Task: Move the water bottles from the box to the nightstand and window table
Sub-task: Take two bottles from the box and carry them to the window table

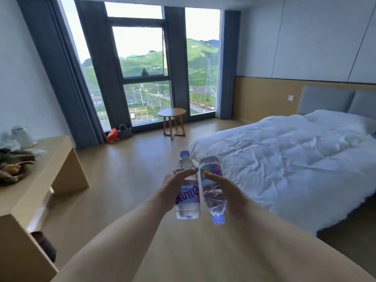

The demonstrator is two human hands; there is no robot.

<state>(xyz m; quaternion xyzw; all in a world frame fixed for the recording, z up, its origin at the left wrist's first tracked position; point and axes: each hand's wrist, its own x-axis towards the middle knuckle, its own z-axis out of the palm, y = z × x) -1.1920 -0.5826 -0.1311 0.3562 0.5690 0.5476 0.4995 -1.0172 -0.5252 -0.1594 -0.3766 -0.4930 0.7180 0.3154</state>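
Note:
My left hand (173, 181) grips a clear water bottle (187, 200) held upright, its purple cap at the top. My right hand (230, 192) grips a second water bottle (211, 174) turned upside down, its purple cap pointing at the floor. Both bottles are held side by side in front of me above the wooden floor. A small round wooden window table (172, 112) stands far ahead by the window with nothing on its top. The box and the nightstand are out of view.
A bed with a white duvet (284, 159) fills the right side. A wooden desk (40, 174) with a kettle and clutter runs along the left wall. An orange bag (112, 134) and a dark bag lie by the window. Wooden floor stretches ahead.

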